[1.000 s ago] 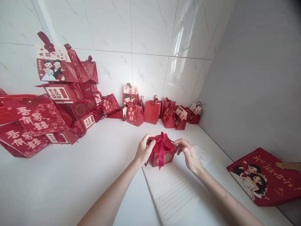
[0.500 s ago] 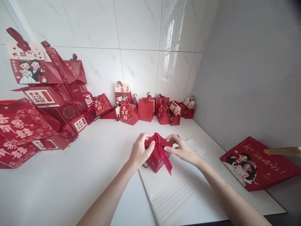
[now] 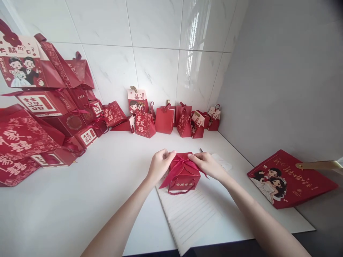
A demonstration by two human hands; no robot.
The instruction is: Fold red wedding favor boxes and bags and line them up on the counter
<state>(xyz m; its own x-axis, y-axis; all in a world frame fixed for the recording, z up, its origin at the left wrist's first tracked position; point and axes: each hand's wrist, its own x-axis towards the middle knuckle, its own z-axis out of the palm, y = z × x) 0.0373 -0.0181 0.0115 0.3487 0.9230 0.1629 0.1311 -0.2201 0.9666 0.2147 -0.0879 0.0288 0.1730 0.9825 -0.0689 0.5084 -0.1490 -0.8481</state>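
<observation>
A small red gift box [image 3: 197, 181] stands on a lined notebook [image 3: 191, 214], its lettered front and twisted cord handle [image 3: 178, 193] facing me. Across its top lies a dark pink ribbon [image 3: 178, 167] tied in a bow, with one tail hanging down at the left front corner. My left hand [image 3: 160, 164] pinches the ribbon bow at the box's left top edge, thumb and fingers closed. Over the right side, my right hand [image 3: 207, 165] is closed too and pinches the bow there. The fingers partly cover the loops and the top edges.
Red wedding gift boxes are stacked at the left [image 3: 48, 103]. Several more boxes [image 3: 164, 120] line the tiled wall. A large red bag [image 3: 289, 182] with a gold strap leans at the right by the grey wall. A pen [image 3: 201, 150] and clear plastic [image 3: 222, 162] lie behind my right hand.
The gift box has turned so that its lettered front and cord handle face me. Both hands have shifted to the bow's two sides. The whole view has tilted slightly.
</observation>
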